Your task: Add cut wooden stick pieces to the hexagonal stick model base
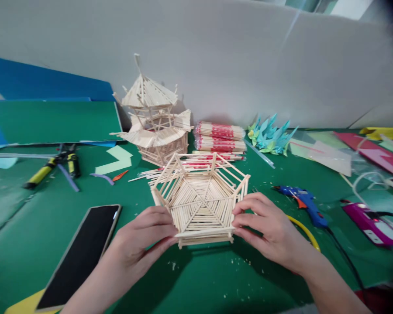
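A six-sided basket-like frame of thin wooden sticks (203, 203), with a web-patterned base, is held tilted between both hands over the green table. My left hand (147, 240) grips its left front corner, thumb below and fingers against the side. At the right front corner, my right hand (265, 224) pinches the frame with fingers and thumb. Behind it stands a stick-built pavilion model (153, 117) with two tiers of roof. Loose wooden sticks (150, 174) lie between the model and the frame.
A black phone (80, 255) lies at left, pliers (49, 168) behind it. Wrapped stick bundles (219, 137) and a blue-green paper piece (273, 135) sit at the back. On the right are a blue glue gun (304, 203) with its cord and a magenta power strip (371, 224).
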Available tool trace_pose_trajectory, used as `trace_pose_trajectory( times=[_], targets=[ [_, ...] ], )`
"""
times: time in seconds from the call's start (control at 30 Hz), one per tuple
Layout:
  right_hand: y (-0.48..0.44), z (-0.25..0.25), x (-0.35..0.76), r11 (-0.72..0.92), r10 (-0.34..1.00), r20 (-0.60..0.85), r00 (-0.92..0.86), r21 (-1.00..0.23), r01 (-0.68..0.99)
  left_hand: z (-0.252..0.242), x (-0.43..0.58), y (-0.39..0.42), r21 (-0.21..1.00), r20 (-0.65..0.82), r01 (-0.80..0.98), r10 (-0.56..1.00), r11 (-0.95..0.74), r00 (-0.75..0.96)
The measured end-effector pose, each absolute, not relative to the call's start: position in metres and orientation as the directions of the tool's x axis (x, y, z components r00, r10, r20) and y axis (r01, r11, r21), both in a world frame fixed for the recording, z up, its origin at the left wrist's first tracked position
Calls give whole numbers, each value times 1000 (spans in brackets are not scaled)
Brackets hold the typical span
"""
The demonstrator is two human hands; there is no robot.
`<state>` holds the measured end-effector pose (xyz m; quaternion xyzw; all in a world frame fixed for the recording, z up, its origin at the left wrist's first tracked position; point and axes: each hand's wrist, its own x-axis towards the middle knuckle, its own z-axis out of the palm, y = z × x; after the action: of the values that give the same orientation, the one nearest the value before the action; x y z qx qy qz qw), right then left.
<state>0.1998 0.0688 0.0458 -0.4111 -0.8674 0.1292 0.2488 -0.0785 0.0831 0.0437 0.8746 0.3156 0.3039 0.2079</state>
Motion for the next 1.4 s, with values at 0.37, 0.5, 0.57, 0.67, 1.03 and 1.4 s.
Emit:
trace_pose_trajectory(
  times=[0.37,0.5,0.57,0.67,1.03,1.4],
  targets=[
    [70,33,206,672,741,329,-586,-336,660,46,-79,79,661,335,415,741,-625,582],
    [69,35,205,665,747,330,-577,-349,661,45,-80,79,648,350,406,726,-644,593],
    [68,35,203,658,753,333,-568,-342,671,45,-80,78,643,356,402,719,-652,597],
    [67,34,200,656,750,352,-560,-292,696,46,-80,78,635,374,395,712,-663,595],
    [63,37,182,613,774,430,-465,-323,721,35,-84,72,568,410,459,719,-683,561],
    [64,33,186,633,764,412,-496,-333,698,36,-86,69,618,339,461,745,-637,574]
  ],
)
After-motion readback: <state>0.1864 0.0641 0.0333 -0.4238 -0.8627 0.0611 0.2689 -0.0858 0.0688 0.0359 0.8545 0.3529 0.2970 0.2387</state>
